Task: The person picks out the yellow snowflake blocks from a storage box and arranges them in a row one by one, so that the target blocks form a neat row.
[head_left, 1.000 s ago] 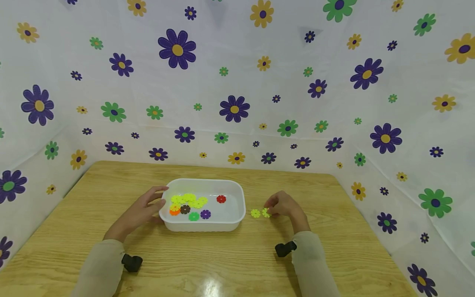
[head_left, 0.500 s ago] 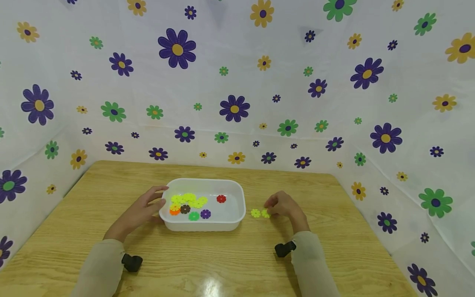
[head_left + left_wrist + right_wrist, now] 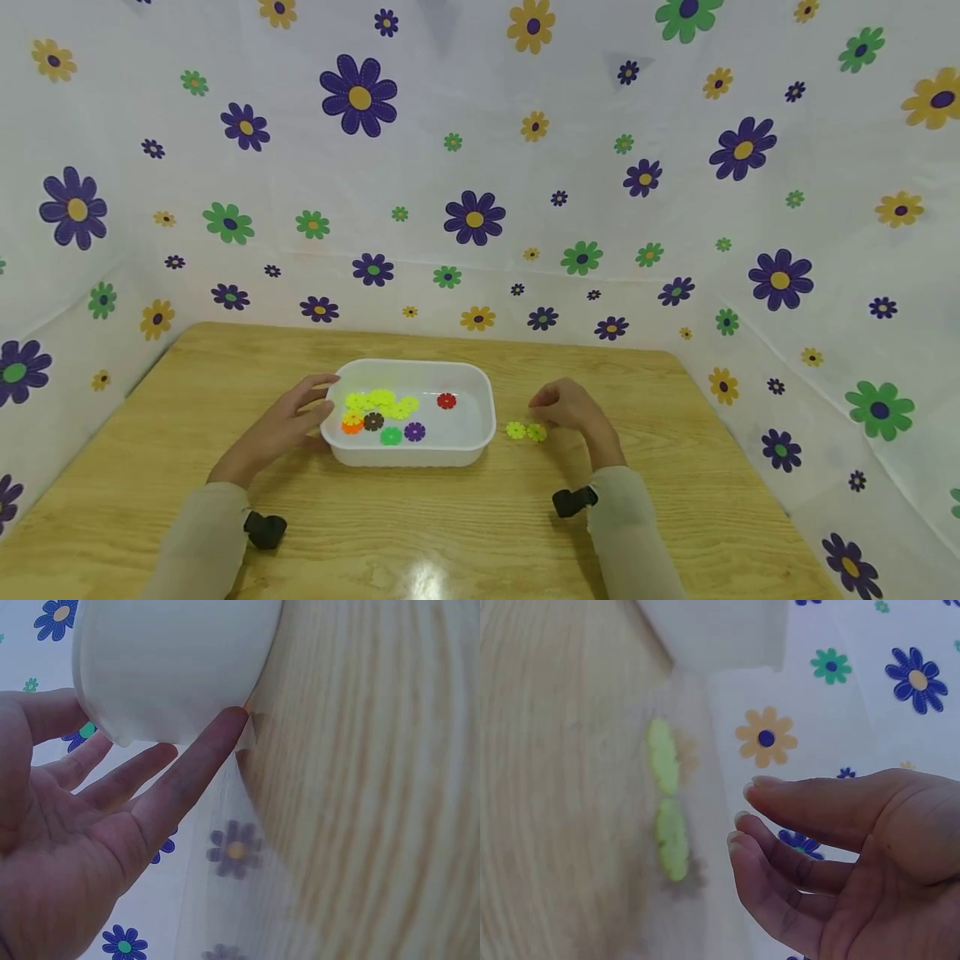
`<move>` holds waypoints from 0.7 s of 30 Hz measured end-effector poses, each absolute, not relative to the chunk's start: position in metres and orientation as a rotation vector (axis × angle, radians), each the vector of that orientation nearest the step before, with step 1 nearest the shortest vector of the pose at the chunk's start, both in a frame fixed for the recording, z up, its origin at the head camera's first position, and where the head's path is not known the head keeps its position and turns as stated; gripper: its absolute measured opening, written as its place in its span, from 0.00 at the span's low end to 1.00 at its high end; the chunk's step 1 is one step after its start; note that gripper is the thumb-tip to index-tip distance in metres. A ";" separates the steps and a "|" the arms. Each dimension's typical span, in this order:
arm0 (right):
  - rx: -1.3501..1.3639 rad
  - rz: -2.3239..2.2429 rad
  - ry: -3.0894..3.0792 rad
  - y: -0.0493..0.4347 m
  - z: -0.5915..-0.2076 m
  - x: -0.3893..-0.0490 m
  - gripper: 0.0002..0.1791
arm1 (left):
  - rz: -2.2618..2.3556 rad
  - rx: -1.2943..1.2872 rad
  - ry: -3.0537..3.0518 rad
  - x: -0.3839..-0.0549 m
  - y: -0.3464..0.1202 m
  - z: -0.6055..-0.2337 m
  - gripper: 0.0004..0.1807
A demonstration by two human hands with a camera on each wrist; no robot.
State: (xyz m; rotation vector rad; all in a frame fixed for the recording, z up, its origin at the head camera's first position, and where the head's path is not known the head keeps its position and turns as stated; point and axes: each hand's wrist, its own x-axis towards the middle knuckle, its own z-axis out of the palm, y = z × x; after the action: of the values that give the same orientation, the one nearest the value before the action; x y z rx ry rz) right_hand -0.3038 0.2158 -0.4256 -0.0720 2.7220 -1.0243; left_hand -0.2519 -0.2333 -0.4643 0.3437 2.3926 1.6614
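My left hand (image 3: 296,417) rests against the left end of a white plastic tub (image 3: 442,458), its fingers spread and mostly straight along the wall. In the left wrist view, fingertips (image 3: 232,718) touch the tub's outside near the tabletop. My right hand (image 3: 572,406) hovers just above the table, with nothing between its loosely bent fingers and thumb. Two yellow flower-shaped plastic discs, a left one (image 3: 516,430) and a right one (image 3: 536,432), lie side by side below it. The right wrist view shows a gap between thumb and fingertips (image 3: 739,840).
Inside the tub lie several yellow discs (image 3: 384,398), plus a red disc (image 3: 447,402), a purple disc (image 3: 415,432), a green disc (image 3: 391,436), a brown disc (image 3: 373,422) and an orange disc (image 3: 352,427). A flower-printed cloth (image 3: 420,167) encloses the wooden table (image 3: 420,525) behind and at both sides.
My right hand has let go of the right yellow disc and lifted slightly away from it; the disc now lies flat beside the other. The left hand stays at the tub.
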 end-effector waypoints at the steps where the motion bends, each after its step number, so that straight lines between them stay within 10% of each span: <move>1: -0.086 -1.035 2.720 0.214 -0.422 -0.303 0.08 | 1.659 0.346 2.394 -0.252 -0.233 -0.464 0.33; 21: -0.271 -1.155 2.685 0.150 -0.388 -0.301 0.08 | 1.651 0.290 2.429 -0.252 -0.236 -0.463 0.34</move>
State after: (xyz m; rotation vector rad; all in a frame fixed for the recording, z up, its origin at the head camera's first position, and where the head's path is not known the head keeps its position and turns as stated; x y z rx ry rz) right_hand -0.3009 0.1498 -0.3880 -0.2711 2.6848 -1.1553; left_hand -0.2515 -0.2356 -0.4629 0.2900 2.4292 1.6510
